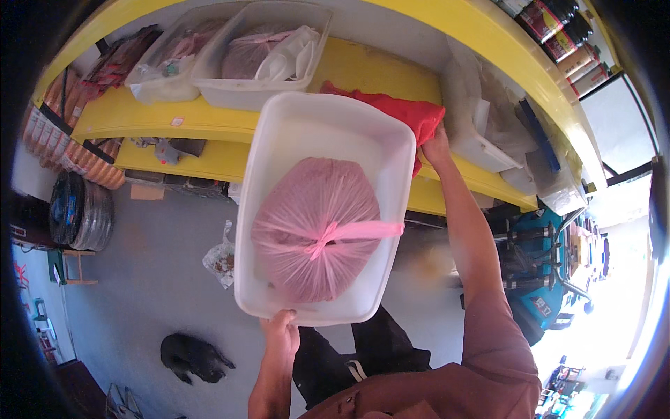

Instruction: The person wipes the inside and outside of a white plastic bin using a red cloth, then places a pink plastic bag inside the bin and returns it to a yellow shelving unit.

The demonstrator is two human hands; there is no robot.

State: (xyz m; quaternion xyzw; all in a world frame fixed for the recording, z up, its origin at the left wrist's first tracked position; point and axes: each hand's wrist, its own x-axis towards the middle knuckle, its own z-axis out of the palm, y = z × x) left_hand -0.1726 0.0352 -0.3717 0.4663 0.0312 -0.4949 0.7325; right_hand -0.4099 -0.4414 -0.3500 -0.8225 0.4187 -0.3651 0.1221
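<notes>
My left hand grips the near rim of a white plastic bin, thumb over the edge. The bin is tilted up towards me in front of the yellow shelf. Inside lies a pink plastic bag, full and knotted, its pink tie reaching to the bin's right wall. Beyond the bin's right side, my right hand holds a red cloth at the shelf's edge. Part of the cloth is hidden behind the bin, and so are some of my right fingers.
On the shelf stand a clear bin with a bagged load and scoops, another bin left of it, and a bin at right. A black dog lies on the floor near a crumpled plastic bag. A teal vehicle stands right.
</notes>
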